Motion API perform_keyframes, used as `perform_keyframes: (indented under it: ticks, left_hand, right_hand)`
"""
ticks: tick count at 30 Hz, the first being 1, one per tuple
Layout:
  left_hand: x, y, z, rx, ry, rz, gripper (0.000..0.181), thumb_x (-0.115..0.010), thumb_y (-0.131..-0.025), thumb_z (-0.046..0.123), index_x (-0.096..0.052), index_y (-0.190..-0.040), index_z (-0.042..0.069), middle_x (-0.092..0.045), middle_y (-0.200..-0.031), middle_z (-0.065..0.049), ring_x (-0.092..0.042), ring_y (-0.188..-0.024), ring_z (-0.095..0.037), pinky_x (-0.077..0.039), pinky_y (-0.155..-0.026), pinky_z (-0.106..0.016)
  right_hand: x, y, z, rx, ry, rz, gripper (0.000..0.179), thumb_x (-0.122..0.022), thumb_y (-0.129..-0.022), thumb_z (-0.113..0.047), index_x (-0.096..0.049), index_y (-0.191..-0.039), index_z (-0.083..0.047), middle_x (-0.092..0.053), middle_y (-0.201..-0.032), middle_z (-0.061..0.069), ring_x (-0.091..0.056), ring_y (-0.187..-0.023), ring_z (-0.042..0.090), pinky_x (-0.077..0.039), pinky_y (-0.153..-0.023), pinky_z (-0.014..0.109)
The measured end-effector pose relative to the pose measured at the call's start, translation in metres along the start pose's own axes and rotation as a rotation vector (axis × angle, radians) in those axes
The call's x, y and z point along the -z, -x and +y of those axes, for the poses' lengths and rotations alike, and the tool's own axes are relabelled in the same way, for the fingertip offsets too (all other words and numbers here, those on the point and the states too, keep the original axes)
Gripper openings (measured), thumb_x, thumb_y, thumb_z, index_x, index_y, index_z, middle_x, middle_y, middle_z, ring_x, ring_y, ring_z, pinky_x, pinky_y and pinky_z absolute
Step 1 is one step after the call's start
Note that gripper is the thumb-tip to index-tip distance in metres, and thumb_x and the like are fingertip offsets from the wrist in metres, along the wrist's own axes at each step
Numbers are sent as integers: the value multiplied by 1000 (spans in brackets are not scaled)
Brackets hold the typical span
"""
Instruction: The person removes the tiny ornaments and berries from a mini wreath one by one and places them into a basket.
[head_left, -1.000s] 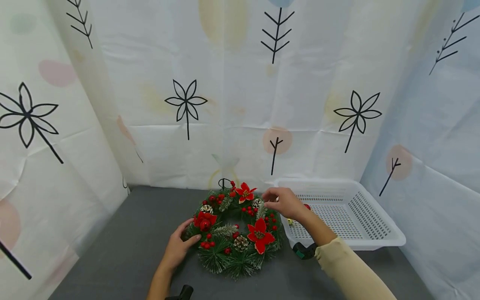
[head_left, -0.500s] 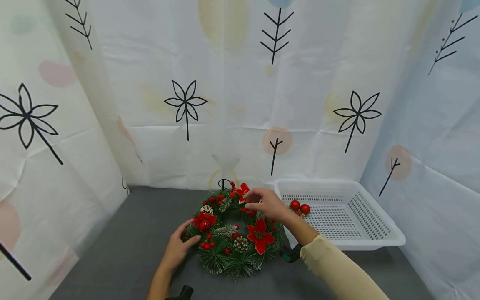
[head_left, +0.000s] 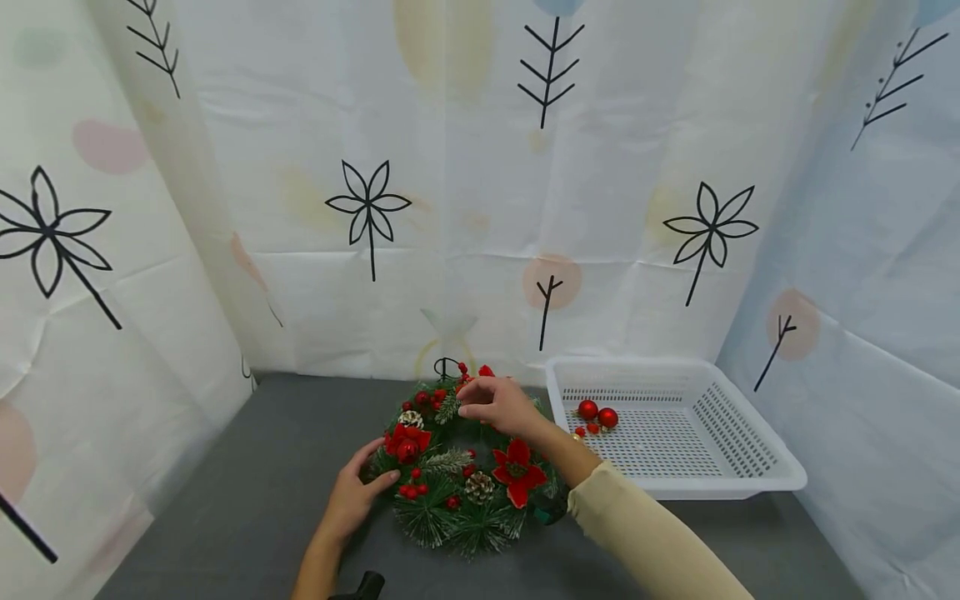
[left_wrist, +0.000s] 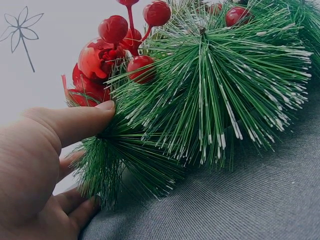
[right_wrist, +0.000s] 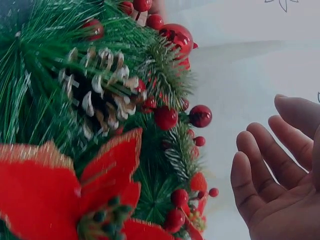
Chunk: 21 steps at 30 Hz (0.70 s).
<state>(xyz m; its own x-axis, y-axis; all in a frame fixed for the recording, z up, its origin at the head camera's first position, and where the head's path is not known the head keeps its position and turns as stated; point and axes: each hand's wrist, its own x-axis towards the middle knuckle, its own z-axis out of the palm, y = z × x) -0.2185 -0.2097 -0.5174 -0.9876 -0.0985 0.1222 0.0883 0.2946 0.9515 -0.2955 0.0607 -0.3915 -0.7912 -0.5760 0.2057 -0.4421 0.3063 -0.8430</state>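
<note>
A green Christmas wreath (head_left: 465, 533) lies on the grey table, trimmed with red poinsettias (head_left: 517, 473), pine cones (head_left: 478, 487) and red berries (left_wrist: 113, 29). My left hand (head_left: 356, 496) holds its left edge; the left wrist view shows the thumb (left_wrist: 82, 122) on top of the needles and the other fingers lower down at the side. Over the wreath's far part hovers my right hand (head_left: 506, 408), covering some of the decorations there. Seen from the right wrist, that hand (right_wrist: 280, 175) has loosely bent fingers, nothing between them, and is apart from the wreath.
To the right of the wreath stands a white plastic basket (head_left: 750, 485) with red baubles (head_left: 597, 414) and a few small red pieces in its left part. Patterned white cloth (head_left: 450, 292) hangs behind and on both sides of the grey table (head_left: 225, 500).
My right hand has moved left from beside the basket to over the wreath's far part, uncovering the baubles in the basket. The left hand keeps its place on the wreath.
</note>
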Motion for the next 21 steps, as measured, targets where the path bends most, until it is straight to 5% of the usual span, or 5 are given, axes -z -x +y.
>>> perform_keyframes:
  ticks: [4,12,21]
  left_hand:
    - [-1,-2,-6,1,-2,7,64,-75,-87,19,-47,-143,8,-36,-149,-24,-32,-135,-45,-30,-103,-61]
    - [-3,-3,-8,1,-29,3,65,-74,-88,23,-45,-144,9,-35,-150,-23,-30,-137,-45,-32,-103,-60]
    - [-2,-4,-6,5,-33,4,66,-74,-88,24,-45,-144,9,-35,-150,-24,-30,-137,-46,-31,-103,-61]
  right_hand:
    - [-7,-6,0,-46,-34,5,20,-66,-94,-15,-68,-111,-4,-68,-104,6,-63,-87,20,-53,-76,46]
    - [-18,-16,4,-100,-84,8,29,-62,-97,-18,-64,-117,3,-67,-105,14,-60,-98,41,-50,-71,31]
    - [-30,-28,5,-128,-45,-9,27,-63,-97,-17,-66,-116,2,-68,-102,5,-63,-96,34,-50,-73,32]
